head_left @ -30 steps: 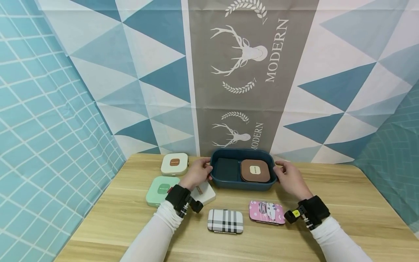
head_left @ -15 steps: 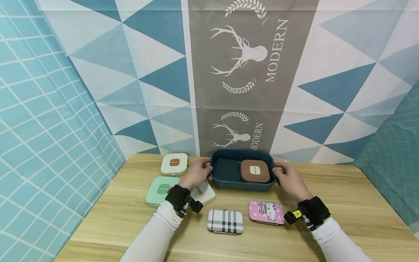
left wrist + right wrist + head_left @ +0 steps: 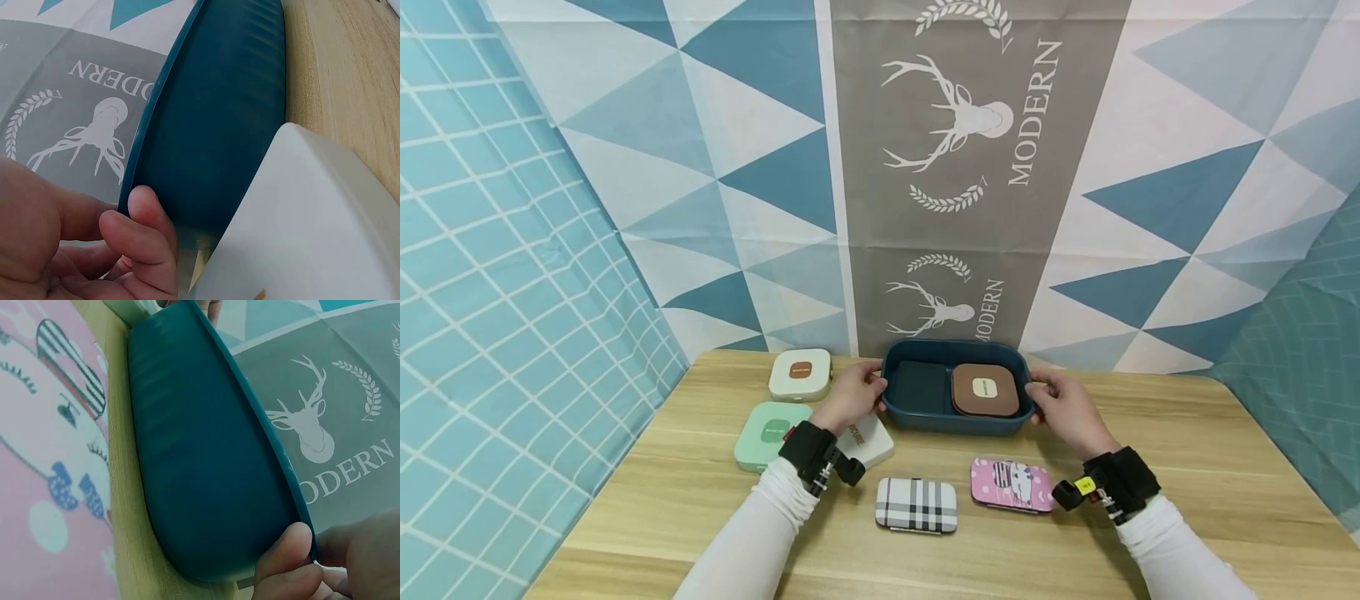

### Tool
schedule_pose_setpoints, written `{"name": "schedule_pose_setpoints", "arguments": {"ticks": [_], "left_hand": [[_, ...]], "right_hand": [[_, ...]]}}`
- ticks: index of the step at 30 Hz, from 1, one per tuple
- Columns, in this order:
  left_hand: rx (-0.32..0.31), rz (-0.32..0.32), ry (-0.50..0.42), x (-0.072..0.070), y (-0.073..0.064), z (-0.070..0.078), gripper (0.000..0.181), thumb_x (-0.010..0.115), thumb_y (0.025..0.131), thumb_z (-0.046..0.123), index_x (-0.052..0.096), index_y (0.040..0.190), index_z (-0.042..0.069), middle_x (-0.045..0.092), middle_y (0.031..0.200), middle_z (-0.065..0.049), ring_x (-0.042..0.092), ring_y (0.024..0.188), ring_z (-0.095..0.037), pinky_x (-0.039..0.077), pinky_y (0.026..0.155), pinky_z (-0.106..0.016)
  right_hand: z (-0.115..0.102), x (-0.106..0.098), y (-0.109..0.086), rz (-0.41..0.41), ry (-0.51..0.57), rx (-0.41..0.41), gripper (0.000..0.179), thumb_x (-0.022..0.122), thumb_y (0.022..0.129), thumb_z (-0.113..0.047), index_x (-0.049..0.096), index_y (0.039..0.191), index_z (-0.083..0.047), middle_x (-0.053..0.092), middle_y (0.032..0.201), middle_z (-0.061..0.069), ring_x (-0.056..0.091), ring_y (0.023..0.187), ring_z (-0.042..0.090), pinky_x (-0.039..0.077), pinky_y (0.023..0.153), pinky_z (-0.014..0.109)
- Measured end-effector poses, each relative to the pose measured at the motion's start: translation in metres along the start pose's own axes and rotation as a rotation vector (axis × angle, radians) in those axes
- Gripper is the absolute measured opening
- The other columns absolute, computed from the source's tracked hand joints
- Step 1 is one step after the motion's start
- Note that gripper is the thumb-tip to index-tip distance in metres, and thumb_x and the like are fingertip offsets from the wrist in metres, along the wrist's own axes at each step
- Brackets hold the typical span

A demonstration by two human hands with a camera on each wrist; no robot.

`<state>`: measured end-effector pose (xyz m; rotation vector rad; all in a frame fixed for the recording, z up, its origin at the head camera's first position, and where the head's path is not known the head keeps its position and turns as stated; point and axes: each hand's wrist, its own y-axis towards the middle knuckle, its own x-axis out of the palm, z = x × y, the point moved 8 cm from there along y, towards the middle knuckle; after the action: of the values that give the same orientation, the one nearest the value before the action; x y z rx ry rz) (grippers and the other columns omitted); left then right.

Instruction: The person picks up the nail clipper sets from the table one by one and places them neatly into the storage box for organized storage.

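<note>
A dark blue oblong bin (image 3: 955,423) stands on the table against the back wall. Its left end is pinched at the rim by my left hand (image 3: 852,397), and my right hand (image 3: 1070,410) pinches the rim at the right end. Inside, a brown square case (image 3: 985,390) with a cream label fills the right part. A dark flat piece (image 3: 921,387) lies in the left part. In the left wrist view, thumb and fingers grip the rim beside a white case (image 3: 312,219). The right wrist view shows the same kind of pinch on the bin's wall (image 3: 206,444).
A cream case (image 3: 801,375) and a mint green case (image 3: 771,437) lie on the left, near the white case partly under my left wrist. In front are a plaid case (image 3: 916,506) and a pink cartoon case (image 3: 1011,485). A patterned cloth (image 3: 775,192) hangs behind the table.
My right fingers have come in slightly from beside the bin's right end onto its rim. The left hand and the bin look unmoved.
</note>
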<state>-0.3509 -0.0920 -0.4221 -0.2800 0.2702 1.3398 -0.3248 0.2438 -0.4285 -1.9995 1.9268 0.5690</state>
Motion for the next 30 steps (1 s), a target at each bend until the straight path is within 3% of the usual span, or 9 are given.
{"name": "schedule_pose_setpoints", "arguments": {"ticks": [16, 20, 23, 30], "left_hand": [[0.017, 0.019, 0.029, -0.004, -0.001, 0.003, 0.045, 0.052, 0.111, 0.004, 0.046, 0.155, -0.008, 0.058, 0.098, -0.013, 0.06, 0.069, -0.018, 0.049, 0.06, -0.025], [0.036, 0.024, 0.053, -0.007, -0.004, 0.011, 0.047, 0.053, 0.111, 0.007, 0.045, 0.155, -0.009, 0.058, 0.098, -0.013, 0.063, 0.075, -0.027, 0.047, 0.062, -0.027], [0.063, 0.036, 0.099, -0.011, -0.007, 0.017, 0.049, 0.055, 0.111, 0.01, 0.044, 0.155, -0.01, 0.058, 0.099, -0.013, 0.064, 0.08, -0.03, 0.045, 0.064, -0.029], [0.119, 0.042, 0.217, -0.019, -0.018, 0.034, 0.055, 0.059, 0.111, 0.019, 0.043, 0.156, -0.008, 0.058, 0.115, -0.016, 0.06, 0.087, -0.023, 0.049, 0.07, -0.033]], "right_hand": [[0.004, 0.0, 0.001, -0.002, 0.05, 0.04, 0.045, 0.051, 0.114, -0.016, 0.047, 0.152, 0.008, 0.061, 0.087, 0.012, 0.064, 0.07, 0.026, 0.056, 0.06, 0.032], [0.003, 0.0, 0.001, 0.0, 0.055, 0.04, 0.045, 0.051, 0.114, -0.016, 0.047, 0.152, 0.008, 0.061, 0.087, 0.012, 0.064, 0.069, 0.025, 0.056, 0.06, 0.032], [0.002, 0.0, 0.0, 0.003, 0.053, 0.034, 0.044, 0.051, 0.114, -0.015, 0.048, 0.151, 0.008, 0.061, 0.087, 0.012, 0.064, 0.069, 0.026, 0.056, 0.06, 0.032], [0.002, 0.001, -0.001, 0.003, 0.053, 0.034, 0.045, 0.05, 0.114, -0.015, 0.046, 0.152, 0.008, 0.061, 0.087, 0.013, 0.064, 0.069, 0.026, 0.056, 0.061, 0.032]]}}
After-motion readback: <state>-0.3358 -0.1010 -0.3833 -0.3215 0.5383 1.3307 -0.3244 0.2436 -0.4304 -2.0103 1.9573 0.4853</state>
